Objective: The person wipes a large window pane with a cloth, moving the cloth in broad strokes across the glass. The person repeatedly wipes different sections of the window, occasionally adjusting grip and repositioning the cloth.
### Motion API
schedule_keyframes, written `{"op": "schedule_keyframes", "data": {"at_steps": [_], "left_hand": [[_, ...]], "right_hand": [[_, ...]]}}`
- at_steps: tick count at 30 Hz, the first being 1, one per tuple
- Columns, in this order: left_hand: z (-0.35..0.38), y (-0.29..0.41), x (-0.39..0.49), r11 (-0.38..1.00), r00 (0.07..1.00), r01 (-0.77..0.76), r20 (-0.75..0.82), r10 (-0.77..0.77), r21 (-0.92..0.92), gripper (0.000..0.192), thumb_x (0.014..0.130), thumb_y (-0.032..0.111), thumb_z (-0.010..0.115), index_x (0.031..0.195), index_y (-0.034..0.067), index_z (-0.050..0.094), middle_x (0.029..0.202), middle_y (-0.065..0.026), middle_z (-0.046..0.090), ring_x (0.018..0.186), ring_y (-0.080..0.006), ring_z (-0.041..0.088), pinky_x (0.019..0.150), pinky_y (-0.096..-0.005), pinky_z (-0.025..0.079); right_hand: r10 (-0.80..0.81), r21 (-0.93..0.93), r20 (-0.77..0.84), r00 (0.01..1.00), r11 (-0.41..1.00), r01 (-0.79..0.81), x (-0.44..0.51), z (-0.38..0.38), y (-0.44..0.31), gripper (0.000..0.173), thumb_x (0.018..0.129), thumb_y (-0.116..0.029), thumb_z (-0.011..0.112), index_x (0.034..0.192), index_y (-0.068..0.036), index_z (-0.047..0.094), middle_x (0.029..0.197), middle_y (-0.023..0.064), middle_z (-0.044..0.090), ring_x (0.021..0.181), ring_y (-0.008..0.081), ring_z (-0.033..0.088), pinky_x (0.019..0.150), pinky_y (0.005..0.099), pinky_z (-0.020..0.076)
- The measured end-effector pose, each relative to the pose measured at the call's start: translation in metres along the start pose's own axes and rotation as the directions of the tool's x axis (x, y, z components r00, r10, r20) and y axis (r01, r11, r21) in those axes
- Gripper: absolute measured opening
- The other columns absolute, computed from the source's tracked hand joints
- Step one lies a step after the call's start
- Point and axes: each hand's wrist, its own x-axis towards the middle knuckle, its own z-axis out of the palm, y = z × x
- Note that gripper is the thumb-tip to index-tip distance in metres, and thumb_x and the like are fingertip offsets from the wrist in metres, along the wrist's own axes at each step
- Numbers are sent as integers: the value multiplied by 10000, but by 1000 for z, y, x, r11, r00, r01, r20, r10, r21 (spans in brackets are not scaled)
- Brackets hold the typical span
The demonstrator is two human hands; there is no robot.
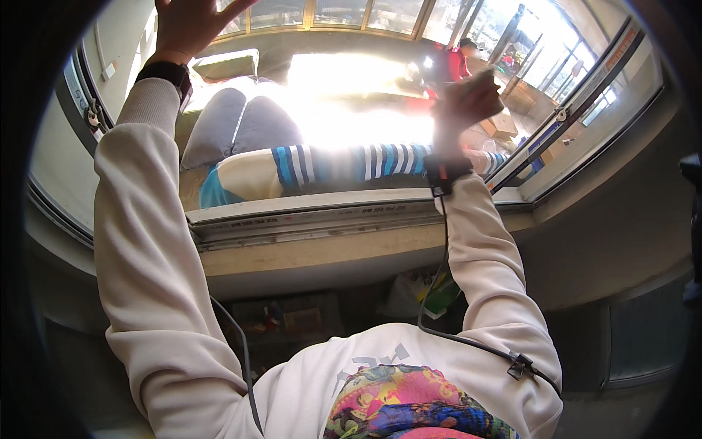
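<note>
My left hand (192,24) reaches up at the top left, cut off by the picture's upper edge. Its thumb stands well apart from the other fingers; the fingertips are out of view. My right hand (469,101) is raised beyond the window's lower track (340,215), blurred and backlit with curled fingers. Whether it holds something cannot be made out. A dark band (447,170) with a black cable circles the right wrist, and another dark band (164,77) is on the left. Below the right hand lies a striped blue, white and cream cloth (351,164).
Sliding window frames slant at the left (82,99) and right (565,112). Past the sill are grey cushions (241,120), strong glare, a cardboard box (500,125) and a person in red (458,63). A black cable (466,332) crosses my chest. Bags (417,293) sit below the sill.
</note>
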Motion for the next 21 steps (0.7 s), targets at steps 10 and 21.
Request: {"op": "schedule_keyframes", "data": {"at_steps": [10,21], "left_hand": [[4,-4,-1,1000,999,6,45,-7,29,1039,875,761,563,1654,157,236,1723,-179,125,1593,-405,41,1233,-656,12],[10,-10,-1,996,999,-32,16,30,80,1026,887,783,522,1662,187,212,1733,-164,82,1596,-396,22,1231,-659,4]], "right_hand": [[-831,502,301,467,555,664,-98,-7,-164,535,947,-452,589,1468,-336,549,1545,-59,500,1447,164,424,1265,447,159],[-421,262,839,344,868,422,-92,-28,-31,556,983,-494,503,1470,-226,512,1545,46,454,1450,269,380,1237,507,174]]}}
